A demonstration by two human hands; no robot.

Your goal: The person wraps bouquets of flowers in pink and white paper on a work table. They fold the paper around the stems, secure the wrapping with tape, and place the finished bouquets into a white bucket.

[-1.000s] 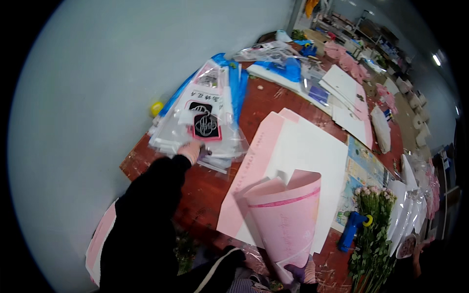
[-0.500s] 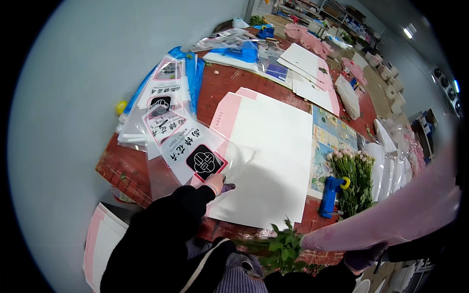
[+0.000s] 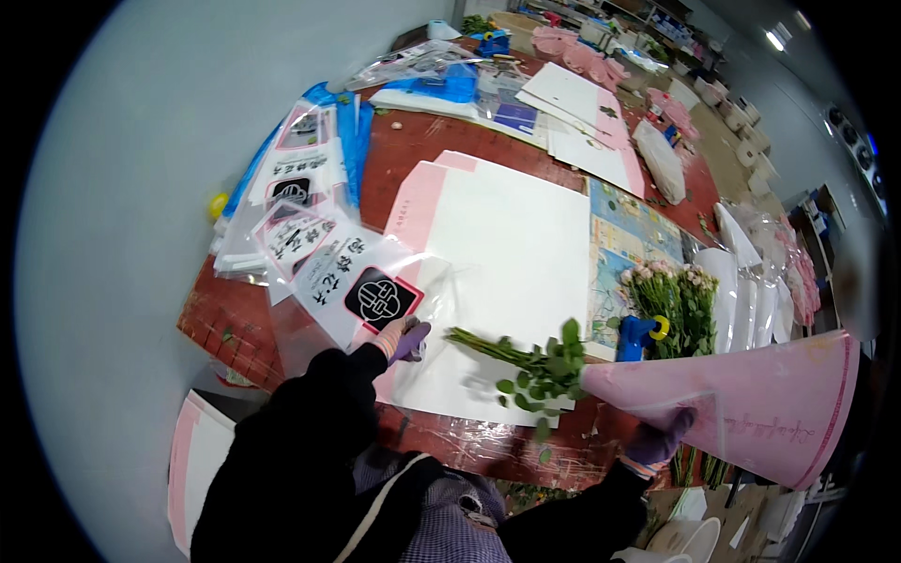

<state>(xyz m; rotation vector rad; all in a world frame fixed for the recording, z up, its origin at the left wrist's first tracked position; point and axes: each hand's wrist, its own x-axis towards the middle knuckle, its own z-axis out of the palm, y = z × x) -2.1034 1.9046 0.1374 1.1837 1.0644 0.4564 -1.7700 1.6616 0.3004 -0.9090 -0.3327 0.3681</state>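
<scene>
My left hand [image 3: 408,338], in a purple glove with a striped cuff, pinches a clear printed plastic sleeve [image 3: 328,277] that lies across the left part of white, pink-edged paper sheets [image 3: 497,244]. My right hand [image 3: 662,436], also gloved, grips a cone-shaped bouquet in pink paper [image 3: 746,394], held sideways at the lower right, its flower heads hidden and its green stems and leaves [image 3: 526,366] sticking out leftward over the paper. Behind the cone lie a bunch of pale pink roses [image 3: 676,296] and a blue tape dispenser [image 3: 634,333] with a yellow roll.
A stack of bags and blue packs [image 3: 314,141] lies by the wall [image 3: 131,235] on the red table [image 3: 441,131]. Further back are more sheets [image 3: 601,164], a white bag [image 3: 657,159] and pink paper. Rolled wrap [image 3: 779,272] lines the right side; buckets [image 3: 685,540] stand below.
My left hand has drawn a sleeve from the stack toward me and right. The pink cone has swung from upright over the paper to sideways at the right, stems now pointing left.
</scene>
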